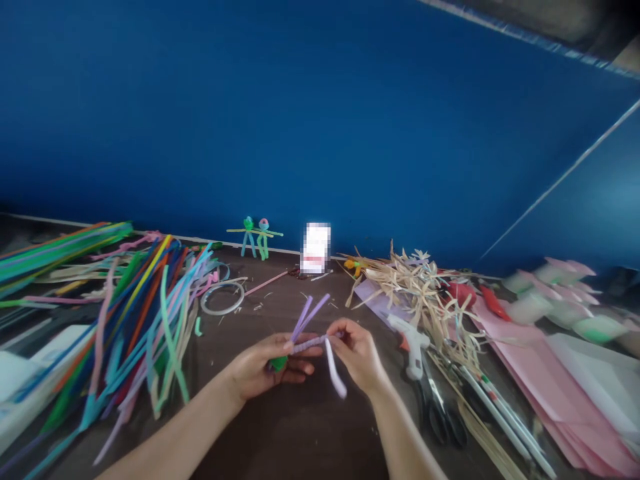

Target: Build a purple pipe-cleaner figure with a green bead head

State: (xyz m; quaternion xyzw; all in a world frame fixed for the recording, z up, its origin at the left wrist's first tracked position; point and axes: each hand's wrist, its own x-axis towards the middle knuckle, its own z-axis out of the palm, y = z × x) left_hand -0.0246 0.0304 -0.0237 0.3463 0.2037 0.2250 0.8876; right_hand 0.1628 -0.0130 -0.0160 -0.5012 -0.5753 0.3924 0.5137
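Note:
Just above the dark table, my left hand (260, 368) grips a purple pipe-cleaner piece (309, 344). Two straight purple ends (311, 315) stick up from it, and a small green part (279, 363) shows under the thumb. The middle stretch between my hands looks twisted or wrapped. My right hand (356, 353) pinches the far end of this stretch with thumb and forefinger. From that pinch a pale lavender pipe-cleaner end (336, 373) hangs down. My left fingers cover part of the piece.
Many coloured pipe cleaners (170, 320) spread across the left side. Two small pipe-cleaner figures (256, 237) stand by the blue wall, near a ring of wire (223, 298). At right lie a glue gun (414, 347), black-handled scissors (443, 413), straw-like strips (410, 287) and pink sheets (535, 387).

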